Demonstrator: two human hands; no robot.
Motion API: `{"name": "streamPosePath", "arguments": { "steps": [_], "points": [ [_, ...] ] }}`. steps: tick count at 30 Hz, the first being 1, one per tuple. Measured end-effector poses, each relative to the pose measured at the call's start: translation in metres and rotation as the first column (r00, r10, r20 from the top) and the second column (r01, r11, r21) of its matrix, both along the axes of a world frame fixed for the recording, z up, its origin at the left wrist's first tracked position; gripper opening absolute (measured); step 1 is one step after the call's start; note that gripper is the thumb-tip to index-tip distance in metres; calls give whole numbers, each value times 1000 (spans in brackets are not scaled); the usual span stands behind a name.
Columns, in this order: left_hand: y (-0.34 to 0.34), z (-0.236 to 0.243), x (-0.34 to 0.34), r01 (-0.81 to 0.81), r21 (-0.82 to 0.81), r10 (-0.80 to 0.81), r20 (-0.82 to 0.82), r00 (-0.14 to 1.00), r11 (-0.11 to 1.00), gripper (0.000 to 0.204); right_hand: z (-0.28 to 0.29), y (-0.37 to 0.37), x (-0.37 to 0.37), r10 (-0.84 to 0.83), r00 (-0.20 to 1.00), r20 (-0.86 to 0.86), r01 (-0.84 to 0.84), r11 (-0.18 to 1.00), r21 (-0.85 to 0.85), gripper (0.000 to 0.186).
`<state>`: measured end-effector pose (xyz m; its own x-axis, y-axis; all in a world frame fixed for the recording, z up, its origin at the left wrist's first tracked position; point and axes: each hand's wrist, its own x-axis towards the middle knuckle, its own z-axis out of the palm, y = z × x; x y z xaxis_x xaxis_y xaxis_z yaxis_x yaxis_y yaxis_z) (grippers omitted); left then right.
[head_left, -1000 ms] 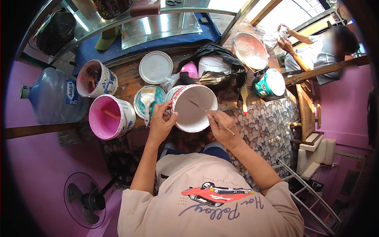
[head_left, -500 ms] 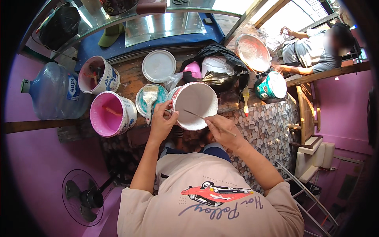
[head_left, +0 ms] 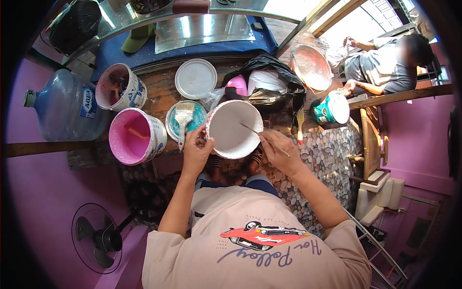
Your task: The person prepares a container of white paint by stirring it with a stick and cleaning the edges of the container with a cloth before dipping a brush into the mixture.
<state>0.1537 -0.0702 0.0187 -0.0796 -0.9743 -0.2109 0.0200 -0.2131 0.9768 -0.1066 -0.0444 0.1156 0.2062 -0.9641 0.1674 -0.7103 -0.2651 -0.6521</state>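
a round white plastic bucket with red marks on its outside and a greyish inside is at the near edge of the wooden bench, its mouth toward the person. whether its base rests on the bench is hidden. compared with half a second ago, the tip of the slender brownish stick-like tool has swung from the bucket's left half to just right of the middle of its mouth.

the right hand is closed in a pinch on the tool, beside the rim. the left hand is partly curled, gripping the bucket's left side, thumb near the rim.

just left of the bucket, a wide flat paintbrush with pale bristles lies across a round teal-smeared surface; farther left stands a white bucket with a bright pink inside. behind the held bucket are a round whitish lid and a black plastic bag. at upper right sits a co-worker in grey, one hand now lower than a second ago.
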Motion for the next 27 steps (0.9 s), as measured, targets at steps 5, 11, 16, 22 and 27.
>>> {"name": "streamPosePath", "arguments": {
  "steps": [5,11,16,22,27],
  "points": [
    [8,-6,-8,-66,21,66,-8,998,998,46,11,2,6,85,990,110,-97,988,116,11],
    [12,-5,-17,-132,138,159,-207,965,982,44,21,-11,3,-12,999,-43,12,1000,4,12],
    [11,-7,-22,-150,133,176,-214,961,980,46,19,-10,1,-7,999,-41,7,1000,-4,11],
    [15,1,-30,-119,280,204,-299,932,953,44,17,-13,0,-36,999,-17,36,999,-22,12],
    [23,-9,-31,-129,277,210,-285,935,952,45,23,-4,-4,69,998,-10,-66,982,178,12]
  ]
}}
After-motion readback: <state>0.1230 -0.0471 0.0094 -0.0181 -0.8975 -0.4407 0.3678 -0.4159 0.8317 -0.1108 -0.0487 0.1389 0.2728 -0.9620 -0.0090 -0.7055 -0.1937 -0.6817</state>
